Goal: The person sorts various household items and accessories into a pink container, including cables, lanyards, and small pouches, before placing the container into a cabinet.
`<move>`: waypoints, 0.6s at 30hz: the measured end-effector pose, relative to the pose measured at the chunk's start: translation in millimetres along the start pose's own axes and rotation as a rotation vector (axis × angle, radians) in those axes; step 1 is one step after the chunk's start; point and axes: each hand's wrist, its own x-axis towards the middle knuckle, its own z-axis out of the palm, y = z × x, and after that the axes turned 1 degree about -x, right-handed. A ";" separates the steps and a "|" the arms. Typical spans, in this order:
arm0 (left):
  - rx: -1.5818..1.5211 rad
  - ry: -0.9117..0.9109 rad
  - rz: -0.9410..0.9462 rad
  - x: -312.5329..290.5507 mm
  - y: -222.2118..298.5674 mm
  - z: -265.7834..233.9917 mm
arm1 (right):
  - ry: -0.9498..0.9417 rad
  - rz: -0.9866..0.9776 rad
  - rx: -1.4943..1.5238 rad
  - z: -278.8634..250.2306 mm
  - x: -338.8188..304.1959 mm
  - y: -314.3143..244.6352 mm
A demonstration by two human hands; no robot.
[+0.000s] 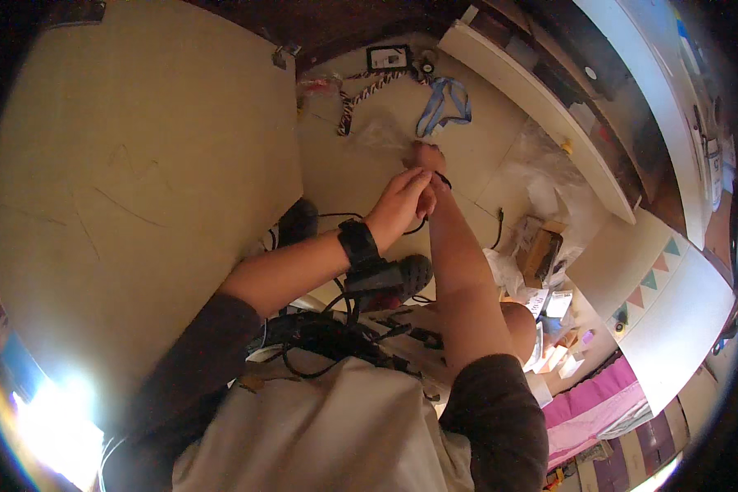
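My left hand is closed around my right wrist, its fingertips at a thin black wristband. A wider black band circles my left wrist. Reaching farther out over the floor, my right hand is seen from behind, and its fingers are mostly hidden. Just past it lies a crumpled clear plastic bag. A blue lanyard rests on the floor beyond, beside a black-and-white twisted cord and a black-framed card holder.
A large pale board fills the left side. Black cables and a dark shoe are below my hands. An open cardboard box, clear plastic wrap and small packets lie at the right. A shelf edge runs along the upper right.
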 end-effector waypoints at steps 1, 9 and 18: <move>-0.003 0.011 -0.019 -0.3 -0.2 -2.1 | -0.047 -0.064 0.045 -3.0 0.3 -5.8; -0.027 0.112 0.159 3.7 7.7 -8.7 | 0.117 -0.107 0.475 -138.1 -48.6 -33.3; 0.167 0.360 0.339 8.2 34.0 3.0 | 0.473 -0.375 0.906 -222.3 -191.6 -12.0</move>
